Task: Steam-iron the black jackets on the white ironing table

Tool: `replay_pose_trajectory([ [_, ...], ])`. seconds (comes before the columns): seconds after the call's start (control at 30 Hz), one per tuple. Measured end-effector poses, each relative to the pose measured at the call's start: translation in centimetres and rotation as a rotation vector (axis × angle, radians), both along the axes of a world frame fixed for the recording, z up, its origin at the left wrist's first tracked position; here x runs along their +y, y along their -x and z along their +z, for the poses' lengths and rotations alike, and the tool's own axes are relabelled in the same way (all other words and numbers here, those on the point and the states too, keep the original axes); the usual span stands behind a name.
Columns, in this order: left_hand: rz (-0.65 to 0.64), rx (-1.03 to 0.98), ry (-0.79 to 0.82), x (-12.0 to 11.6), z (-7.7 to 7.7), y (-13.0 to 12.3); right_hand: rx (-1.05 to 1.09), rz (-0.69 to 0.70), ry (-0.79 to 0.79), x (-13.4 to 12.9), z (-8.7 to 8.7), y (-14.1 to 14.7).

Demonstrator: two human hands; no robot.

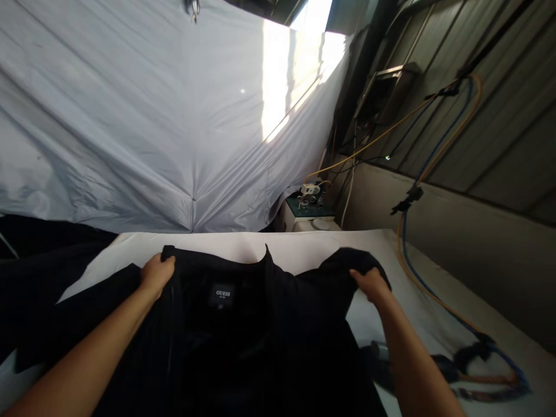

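A black jacket (304, 324) is spread over the white table (278, 243), its inside neck label reading GUESS. My left hand (157, 275) is closed on the jacket's edge near the collar, left of the label. On the other side, my right hand (370, 282) pinches the black cloth toward the sleeve. Between the two hands the collar is stretched out, with one pointed corner standing up. Much of the lower jacket is too dark to make out folds.
Right of the jacket, a dark steam iron (408, 362), partly behind my right forearm, connects to a blue and orange hose (406, 243). Behind the table hang a white sheet (130, 116) and a small machine (310, 200) on a green top. Dark cloth (39, 284) lies at left.
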State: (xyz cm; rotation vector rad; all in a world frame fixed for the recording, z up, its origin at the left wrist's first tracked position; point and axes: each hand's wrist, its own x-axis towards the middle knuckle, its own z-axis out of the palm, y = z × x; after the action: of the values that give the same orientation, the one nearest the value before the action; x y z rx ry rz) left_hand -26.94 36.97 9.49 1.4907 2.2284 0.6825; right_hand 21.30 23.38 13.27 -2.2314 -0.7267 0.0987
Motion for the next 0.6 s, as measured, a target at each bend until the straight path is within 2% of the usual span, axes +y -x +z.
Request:
replay_pose_trajectory([
  [0.07,-0.056,0.026,0.031,0.5,0.3,-1.9,-0.036,0.135,0.110,-0.2,-0.4,3.1],
  [0.1,-0.094,0.038,0.052,0.7,0.3,-2.8,-0.074,0.239,0.159,0.1,-1.0,5.6],
  [0.13,-0.133,0.048,0.077,0.7,0.2,-3.6,-0.122,0.406,0.198,0.7,-1.9,8.3],
  [0.17,-0.164,0.061,0.102,0.6,0.1,-4.2,-0.118,0.493,0.200,1.4,-2.9,11.0],
  [0.23,-0.192,0.087,0.148,0.2,-0.2,-4.7,-0.062,0.538,0.206,2.9,-4.9,15.2],
  [0.27,-0.191,0.092,0.170,-0.1,-0.2,-4.5,-0.007,0.525,0.210,3.5,-5.8,16.3],
  [0.3,-0.186,0.088,0.193,-0.5,0.0,-4.2,0.049,0.514,0.218,4.0,-6.5,16.7],
  [0.37,-0.174,0.044,0.226,-1.2,0.8,-3.1,0.154,0.512,0.227,4.4,-6.9,15.7],
  [0.43,-0.171,-0.024,0.211,-1.6,2.3,-2.2,0.207,0.521,0.200,4.3,-5.9,13.8],
  [0.47,-0.175,-0.057,0.177,-1.5,3.3,-2.2,0.226,0.509,0.131,4.3,-4.9,13.0],
  [0.53,-0.205,-0.112,0.073,-0.5,5.3,-3.0,0.243,0.459,-0.128,4.9,-2.4,12.6],
  [0.6,-0.274,-0.151,-0.020,1.4,6.8,-4.9,0.221,0.449,-0.391,6.4,0.1,14.2],
])
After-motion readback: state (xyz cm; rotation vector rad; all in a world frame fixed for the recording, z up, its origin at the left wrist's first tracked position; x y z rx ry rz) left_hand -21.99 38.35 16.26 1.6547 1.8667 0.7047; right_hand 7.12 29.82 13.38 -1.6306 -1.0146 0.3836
